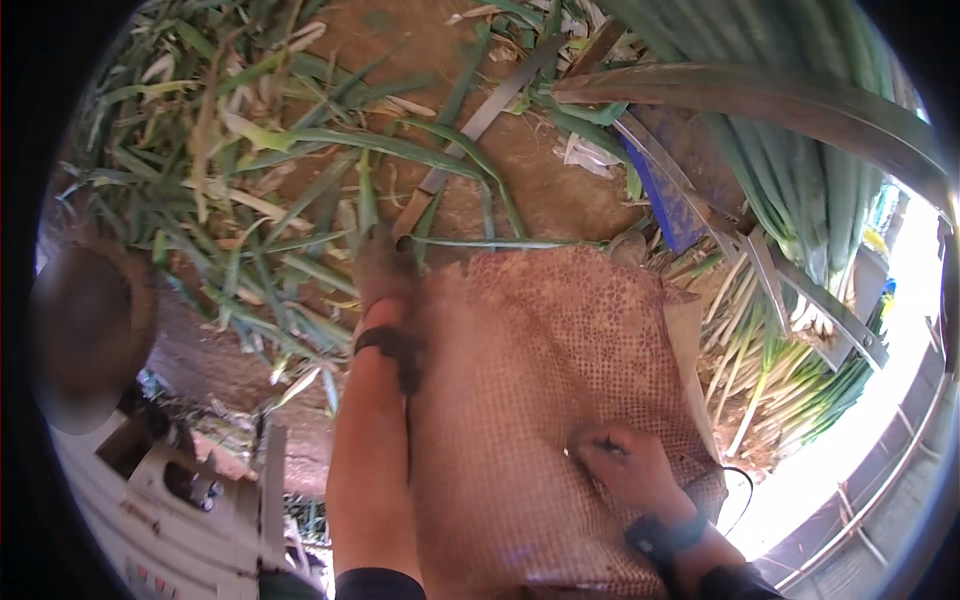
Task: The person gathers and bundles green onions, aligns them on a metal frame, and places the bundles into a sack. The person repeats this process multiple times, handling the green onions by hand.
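Observation:
My left hand [384,259] reaches down to the cut leaves, dark and blurred. A green leaf stalk [366,191] rises just beyond its fingers; whether they grip it I cannot tell. Right beside this hand is the wooden handle [412,214] of a long flat-bladed tool, its metal blade [484,116] lying across the brown ground. Over my lap spreads a reddish-brown patterned cloth [517,375]. My right hand [626,461] is above the cloth's right side, blurred, its fingers curled in with no object plainly visible in them. Both wrists wear dark bands.
Loose green onion leaves [247,172] cover the ground at left. A large bundle of green onions [810,165] rests upper right by a curved metal bar [750,86]. More onions [780,375] lie below metal frame pieces [765,277]. A pale plastic crate [187,517] stands lower left.

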Tool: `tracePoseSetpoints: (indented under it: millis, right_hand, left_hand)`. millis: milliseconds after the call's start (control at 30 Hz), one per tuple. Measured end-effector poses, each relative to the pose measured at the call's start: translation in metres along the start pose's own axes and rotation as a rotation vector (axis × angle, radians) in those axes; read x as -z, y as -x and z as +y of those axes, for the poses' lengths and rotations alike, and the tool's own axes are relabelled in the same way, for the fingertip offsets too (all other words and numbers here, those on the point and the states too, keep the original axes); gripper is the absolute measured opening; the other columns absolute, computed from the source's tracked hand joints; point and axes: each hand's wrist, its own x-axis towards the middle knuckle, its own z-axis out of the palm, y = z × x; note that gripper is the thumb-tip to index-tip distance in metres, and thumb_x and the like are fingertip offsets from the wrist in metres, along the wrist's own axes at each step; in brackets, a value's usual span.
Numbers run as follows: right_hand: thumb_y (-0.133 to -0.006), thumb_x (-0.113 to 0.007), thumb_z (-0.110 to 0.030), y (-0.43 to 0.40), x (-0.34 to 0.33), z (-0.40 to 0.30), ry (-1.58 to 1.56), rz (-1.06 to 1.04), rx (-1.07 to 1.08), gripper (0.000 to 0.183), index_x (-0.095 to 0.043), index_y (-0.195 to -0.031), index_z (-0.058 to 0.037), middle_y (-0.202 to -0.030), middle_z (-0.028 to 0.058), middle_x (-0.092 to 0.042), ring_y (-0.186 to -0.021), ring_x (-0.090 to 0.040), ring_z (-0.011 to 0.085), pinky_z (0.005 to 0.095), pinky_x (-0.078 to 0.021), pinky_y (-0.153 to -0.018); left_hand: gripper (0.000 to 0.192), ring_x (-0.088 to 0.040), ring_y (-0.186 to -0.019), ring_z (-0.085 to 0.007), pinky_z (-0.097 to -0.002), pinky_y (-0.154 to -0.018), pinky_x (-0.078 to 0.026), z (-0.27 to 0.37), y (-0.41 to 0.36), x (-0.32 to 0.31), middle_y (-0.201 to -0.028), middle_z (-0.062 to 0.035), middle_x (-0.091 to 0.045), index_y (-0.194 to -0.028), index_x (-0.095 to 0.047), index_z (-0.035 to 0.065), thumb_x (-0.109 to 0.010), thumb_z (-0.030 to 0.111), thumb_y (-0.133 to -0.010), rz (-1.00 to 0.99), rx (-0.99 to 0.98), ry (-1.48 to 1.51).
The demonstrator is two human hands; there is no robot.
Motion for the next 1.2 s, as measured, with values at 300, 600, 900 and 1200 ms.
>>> tracePoseSetpoints:
  millis: [300, 600, 900, 1200]
  right_hand:
    - [-0.098, -0.072, -0.016, -0.02, 0.007, -0.012, -0.024, 0.009, -0.088, 0.021, -0.076, -0.113, -0.0024, -0.101, 0.0117, -0.078, -0.094, -0.072, 0.0154, 0.031, -0.0562, -0.085]
    - [-0.098, -0.07, -0.021, 0.022, -0.042, -0.097, 0.054, 0.046, 0.165, 0.024, -0.073, -0.11, -0.0013, -0.099, 0.0185, -0.074, -0.09, -0.073, 0.03, 0.0388, -0.0553, -0.08]
    - [-0.1, -0.068, -0.023, 0.09, -0.082, -0.228, -0.125, 0.028, 0.337, 0.027, -0.072, -0.109, 0.0019, -0.098, 0.0219, -0.072, -0.089, -0.072, 0.0337, 0.0415, -0.0546, -0.079]
    - [-0.1, -0.066, -0.044, 0.103, -0.035, -0.304, -0.299, -0.248, 0.456, 0.05, -0.071, -0.12, 0.0023, -0.115, 0.0236, -0.069, -0.109, -0.067, 0.0374, 0.0437, -0.0515, -0.093]
  left_hand:
    - [0.044, -0.072, -0.099, -0.0433, -0.0549, -0.082, -0.055, 0.0, 0.0, 0.003, -0.102, -0.0206, -0.075, -0.107, -0.07, 0.006, -0.07, 0.046, -0.089, -0.308, 0.076, -0.114]
    - [0.027, -0.065, -0.074, -0.0199, -0.0367, -0.07, -0.051, -0.101, 0.136, 0.242, -0.073, -0.0064, -0.064, -0.092, -0.072, 0.0025, -0.068, 0.028, -0.099, -0.298, 0.332, 1.012]
    - [0.041, -0.056, -0.063, -0.0191, -0.0316, -0.06, -0.043, 0.046, 0.224, 0.39, -0.074, -0.0022, -0.06, -0.106, -0.066, 0.0066, -0.06, 0.048, -0.106, -0.614, 0.653, 1.793]
    - [0.028, -0.069, -0.099, -0.0136, -0.0295, -0.086, -0.057, 0.109, 0.175, 0.487, -0.109, -0.0014, -0.074, -0.122, -0.071, 0.004, -0.079, 0.016, -0.097, -0.77, 0.186, 1.156]
